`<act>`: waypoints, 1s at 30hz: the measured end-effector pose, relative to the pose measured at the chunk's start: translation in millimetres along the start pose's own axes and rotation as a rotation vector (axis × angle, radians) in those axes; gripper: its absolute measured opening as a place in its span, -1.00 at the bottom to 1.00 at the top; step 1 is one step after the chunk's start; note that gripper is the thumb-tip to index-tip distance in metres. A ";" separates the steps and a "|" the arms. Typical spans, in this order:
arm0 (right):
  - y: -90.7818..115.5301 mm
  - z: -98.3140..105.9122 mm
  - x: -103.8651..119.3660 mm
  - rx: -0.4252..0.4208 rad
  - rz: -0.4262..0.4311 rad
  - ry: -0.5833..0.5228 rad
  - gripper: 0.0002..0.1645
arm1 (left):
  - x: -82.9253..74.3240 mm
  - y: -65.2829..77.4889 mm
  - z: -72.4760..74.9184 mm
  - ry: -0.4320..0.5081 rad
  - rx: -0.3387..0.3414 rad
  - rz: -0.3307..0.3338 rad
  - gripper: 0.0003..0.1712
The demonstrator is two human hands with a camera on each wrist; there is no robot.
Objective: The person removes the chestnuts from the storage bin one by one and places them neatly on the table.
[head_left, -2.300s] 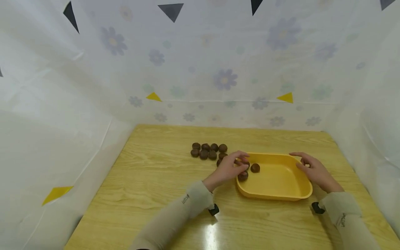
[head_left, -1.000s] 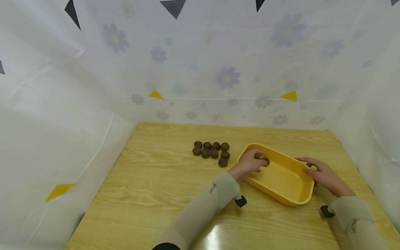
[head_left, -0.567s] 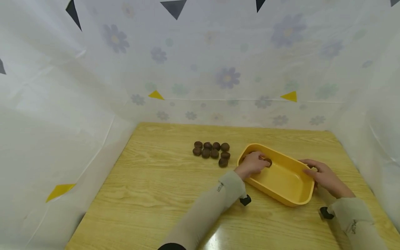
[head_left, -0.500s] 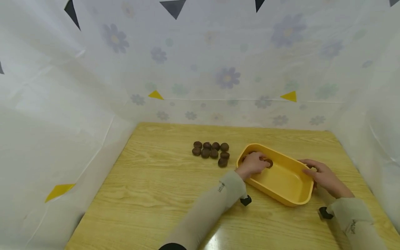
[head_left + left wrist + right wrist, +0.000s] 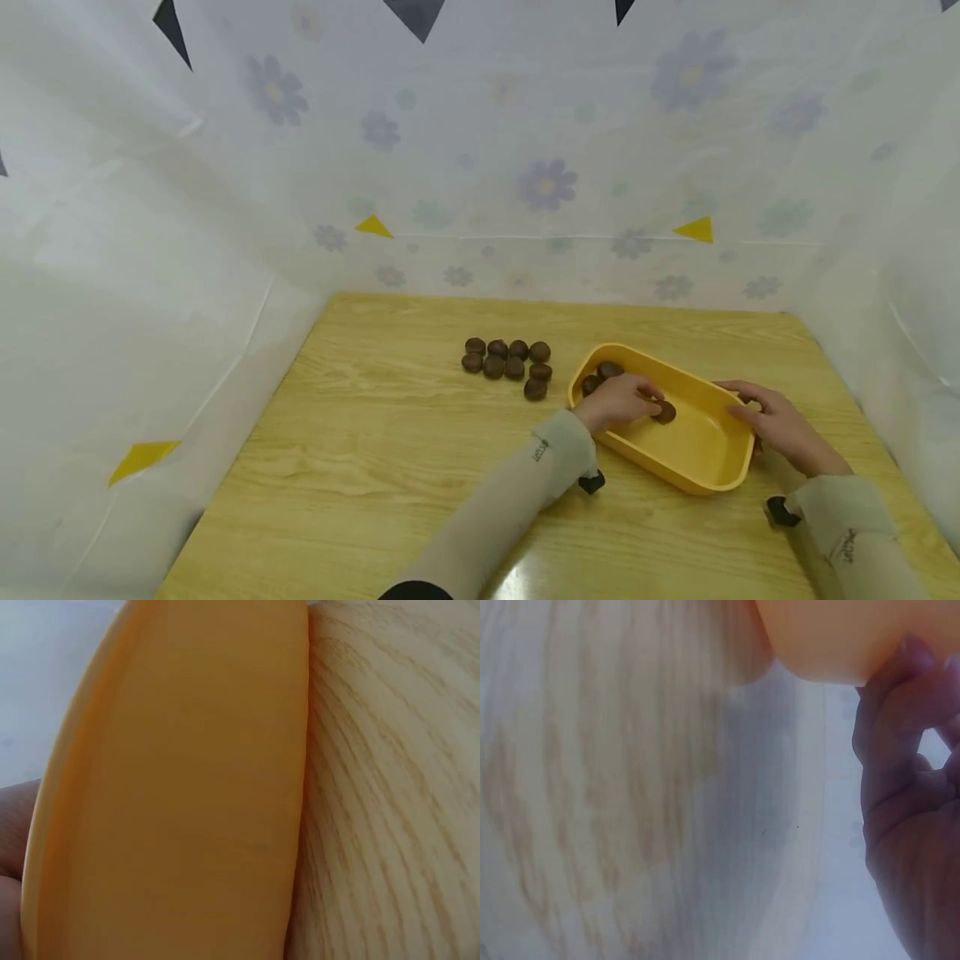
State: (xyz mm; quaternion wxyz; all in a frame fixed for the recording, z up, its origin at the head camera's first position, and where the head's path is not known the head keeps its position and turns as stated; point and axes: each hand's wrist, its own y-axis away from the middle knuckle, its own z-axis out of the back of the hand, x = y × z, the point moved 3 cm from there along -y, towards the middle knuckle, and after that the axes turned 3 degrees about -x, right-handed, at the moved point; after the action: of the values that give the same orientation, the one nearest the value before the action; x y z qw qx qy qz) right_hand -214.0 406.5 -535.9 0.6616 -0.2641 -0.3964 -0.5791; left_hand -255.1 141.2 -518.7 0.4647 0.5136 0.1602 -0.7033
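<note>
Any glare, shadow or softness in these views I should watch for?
Head: a small glare patch on the table at the bottom edge, a shadow beside the right sleeve; left wrist: the yellow tray looks dim, slightly soft and nearly featureless; right wrist: hazy and washed out, with the right hand dark against a pale background.

Pale beige long sleeves (image 5: 502, 512) bear small dark lettering (image 5: 541, 450) near their broad cuffs (image 5: 572, 442), with a small, angular black block (image 5: 592, 482) showing beside each.
</note>
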 end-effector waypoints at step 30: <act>0.5 -0.2 -1.0 -0.020 -0.005 -0.008 -0.39 | -15.5 -20.1 -32.0 -0.419 0.076 -0.158 -0.76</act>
State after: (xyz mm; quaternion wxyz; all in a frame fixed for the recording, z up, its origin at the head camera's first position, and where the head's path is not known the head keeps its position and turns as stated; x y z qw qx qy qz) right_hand -213.5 407.0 -536.8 0.6561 -0.2719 -0.3939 -0.5835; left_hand -252.6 181.6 -523.7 0.4118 0.3592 0.0733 -0.8343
